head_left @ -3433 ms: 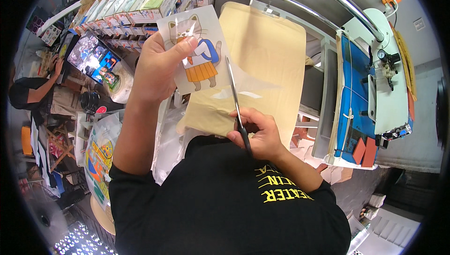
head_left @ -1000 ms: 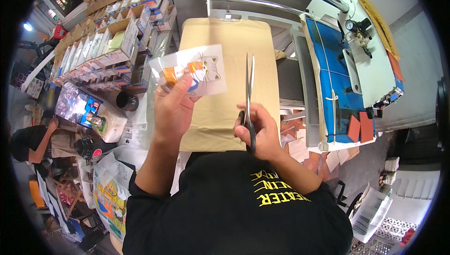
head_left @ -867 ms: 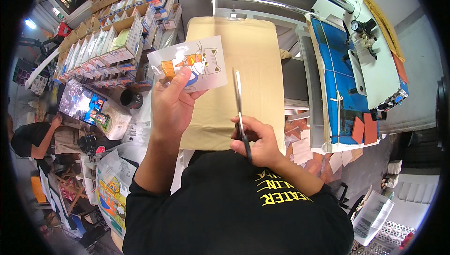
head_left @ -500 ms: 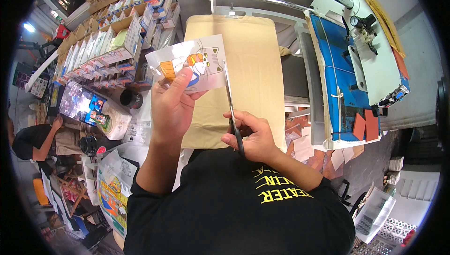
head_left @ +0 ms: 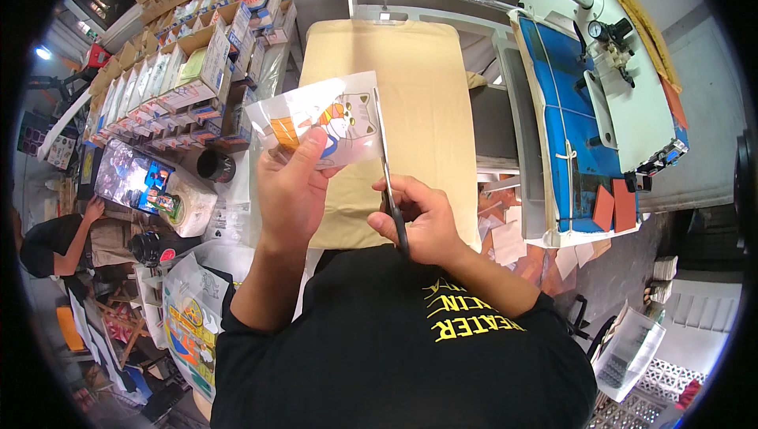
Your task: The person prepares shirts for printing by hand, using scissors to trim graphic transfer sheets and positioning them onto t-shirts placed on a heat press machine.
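Observation:
A clear sheet printed with a cat in an orange skirt lies sideways in my left hand, pinched between thumb and fingers. Scissors with long silver blades and black handles are in my right hand, their blades along the sheet's right edge; whether they touch it I cannot tell. Both hands are above a board covered with smooth beige fabric, the right one over its lower part.
Stacked cardboard boxes, a lit screen and a dark cup sit at left, where a co-worker works. At right stands a metal press with a blue pad. A printed sheet lies lower left.
The sheet has turned sideways since the oldest frame. Over the last second the scissors have moved left to its right edge; lately the sheet has dropped slightly.

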Demonstrator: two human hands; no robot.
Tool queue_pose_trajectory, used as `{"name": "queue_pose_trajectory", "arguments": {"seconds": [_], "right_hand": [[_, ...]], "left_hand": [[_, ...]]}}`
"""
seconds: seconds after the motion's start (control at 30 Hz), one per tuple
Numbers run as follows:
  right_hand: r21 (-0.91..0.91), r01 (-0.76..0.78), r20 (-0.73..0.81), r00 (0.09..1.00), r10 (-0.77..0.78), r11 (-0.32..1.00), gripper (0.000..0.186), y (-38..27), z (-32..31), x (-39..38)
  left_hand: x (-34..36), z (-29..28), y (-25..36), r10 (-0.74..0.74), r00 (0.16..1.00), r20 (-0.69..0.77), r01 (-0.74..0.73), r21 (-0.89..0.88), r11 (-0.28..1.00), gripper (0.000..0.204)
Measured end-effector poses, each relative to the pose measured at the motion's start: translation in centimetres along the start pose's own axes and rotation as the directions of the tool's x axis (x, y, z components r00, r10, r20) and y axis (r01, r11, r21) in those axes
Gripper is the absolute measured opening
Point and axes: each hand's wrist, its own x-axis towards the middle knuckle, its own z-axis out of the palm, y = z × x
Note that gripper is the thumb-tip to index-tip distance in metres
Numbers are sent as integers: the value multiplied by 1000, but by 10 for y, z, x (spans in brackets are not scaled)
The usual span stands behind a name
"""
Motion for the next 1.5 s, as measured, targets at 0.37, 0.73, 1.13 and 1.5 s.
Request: {"name": "queue_pose_trajectory", "arguments": {"seconds": [0.37, 0.73, 1.13, 1.5], "right_hand": [[87, -205, 138, 972, 192, 975, 33, 17, 40, 13], [150, -445, 365, 855, 369, 883, 40, 32, 87, 34], [-629, -768, -630, 594, -500, -119, 33, -207, -488, 11], [-697, -384, -685, 606, -405, 605, 19, -70, -286, 23]], "left_hand": [[-35, -43, 5, 19, 978, -207, -26, -30, 999, 28], [-122, -132, 5, 63, 781, -622, -149, -87, 985, 35], [-24, -94, -73, -442, 849, -288, 401, -193, 896, 35], [31, -17, -185, -669, 728, -148, 548, -461, 698, 21]]}}
